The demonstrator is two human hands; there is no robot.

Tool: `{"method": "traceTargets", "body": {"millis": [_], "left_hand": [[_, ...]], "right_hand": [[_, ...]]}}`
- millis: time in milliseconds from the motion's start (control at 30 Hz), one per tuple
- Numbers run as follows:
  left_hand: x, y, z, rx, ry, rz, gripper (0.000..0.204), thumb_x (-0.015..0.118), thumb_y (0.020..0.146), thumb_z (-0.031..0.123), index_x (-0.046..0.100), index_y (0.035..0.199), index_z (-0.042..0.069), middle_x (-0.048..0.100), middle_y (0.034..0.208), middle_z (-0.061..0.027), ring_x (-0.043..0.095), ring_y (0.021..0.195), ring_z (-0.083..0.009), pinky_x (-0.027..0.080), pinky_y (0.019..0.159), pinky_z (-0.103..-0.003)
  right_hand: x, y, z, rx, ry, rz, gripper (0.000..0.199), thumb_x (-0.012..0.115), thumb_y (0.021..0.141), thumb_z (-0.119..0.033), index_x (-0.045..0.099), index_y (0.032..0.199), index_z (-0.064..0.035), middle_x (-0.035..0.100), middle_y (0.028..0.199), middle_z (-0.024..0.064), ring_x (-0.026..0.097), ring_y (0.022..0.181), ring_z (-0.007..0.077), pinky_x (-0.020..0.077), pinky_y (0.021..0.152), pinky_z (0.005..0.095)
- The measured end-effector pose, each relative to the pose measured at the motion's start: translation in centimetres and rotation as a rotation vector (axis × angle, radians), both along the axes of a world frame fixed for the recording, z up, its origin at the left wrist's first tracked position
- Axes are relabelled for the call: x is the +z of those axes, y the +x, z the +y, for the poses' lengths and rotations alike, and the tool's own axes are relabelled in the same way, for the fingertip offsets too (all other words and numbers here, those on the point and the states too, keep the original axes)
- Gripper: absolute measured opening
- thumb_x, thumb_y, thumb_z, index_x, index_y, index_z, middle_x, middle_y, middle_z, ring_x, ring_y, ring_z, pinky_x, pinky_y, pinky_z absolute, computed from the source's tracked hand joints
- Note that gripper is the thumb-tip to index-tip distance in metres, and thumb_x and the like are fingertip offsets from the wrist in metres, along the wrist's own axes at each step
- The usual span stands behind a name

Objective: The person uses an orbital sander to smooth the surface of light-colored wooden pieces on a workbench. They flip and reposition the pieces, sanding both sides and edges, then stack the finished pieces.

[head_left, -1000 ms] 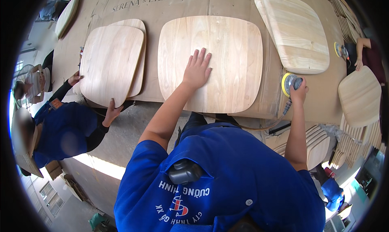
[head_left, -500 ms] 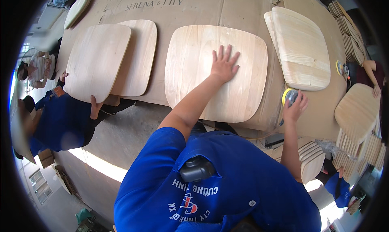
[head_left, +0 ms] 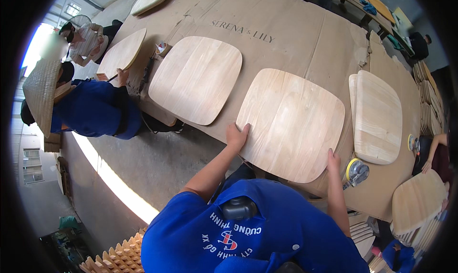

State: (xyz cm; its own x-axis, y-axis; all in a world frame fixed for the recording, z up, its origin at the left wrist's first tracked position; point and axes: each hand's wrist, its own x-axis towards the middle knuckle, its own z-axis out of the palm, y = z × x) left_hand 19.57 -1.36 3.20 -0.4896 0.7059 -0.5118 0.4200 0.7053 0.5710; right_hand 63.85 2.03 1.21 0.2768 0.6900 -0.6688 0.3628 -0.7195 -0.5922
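Note:
A pale wooden seat panel [head_left: 292, 125] with rounded corners lies in front of me on the cardboard-covered table [head_left: 305, 30]. My left hand [head_left: 236, 137] grips its left edge, thumb on top and the other fingers hidden at the edge. On the right edge, near the lower corner, my right hand [head_left: 334, 161] holds it the same way. Just right of that hand, an orbital sander [head_left: 357, 172] with a yellow pad rests on the cardboard, apart from my fingers.
Stacked seat panels [head_left: 379, 118] lie to the right, and another panel [head_left: 196, 80] lies to the left. A co-worker in a straw hat [head_left: 43, 94] handles a panel [head_left: 121, 53] at far left. Beyond the right stack are a second sander [head_left: 413, 143] and another person's arm [head_left: 434, 151].
My right hand has left the sander and taken the panel's right edge. My left hand has gone from the panel's face to its left edge. The view has shifted leftward.

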Motion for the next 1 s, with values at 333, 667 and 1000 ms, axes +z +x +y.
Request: {"method": "traceTargets", "body": {"millis": [333,667,1000], "left_hand": [[5.6,-10.3,2.8,0.152,0.386,-0.558,0.057,0.073,0.084,0.020,0.048,0.128,-0.007,0.065,0.108,-0.0167,0.066,0.091,-0.0218,0.054,0.078,-0.033],[6.9,-26.4,0.0,0.783,0.832,-0.670,0.050,0.059,0.091,0.009,0.040,0.137,0.001,0.054,0.127,-0.0165,0.057,0.113,-0.0286,0.050,0.094,-0.043],[3.2,-34.9,0.0,0.994,0.880,-0.747,0.055,0.055,0.093,0.015,0.033,0.141,0.001,0.047,0.137,-0.0180,0.051,0.121,-0.0329,0.043,0.102,-0.046]], "right_hand": [[1.7,-12.6,1.7,-0.374,0.088,0.631,0.057,0.070,0.088,-0.034,0.052,0.125,0.0055,0.062,0.120,0.0183,0.063,0.106,0.0315,0.0534,0.088,0.0467],[3.3,-37.4,9.5,-0.247,0.160,0.697,0.053,0.077,0.083,-0.029,0.055,0.114,0.0079,0.066,0.107,0.0194,0.065,0.094,0.0300,0.0541,0.081,0.0423],[5.1,-44.0,7.6,0.453,-0.102,0.736,0.053,0.056,0.096,-0.040,0.046,0.132,-0.0021,0.060,0.121,0.0156,0.064,0.098,0.0271,0.0554,0.079,0.0433]]}}
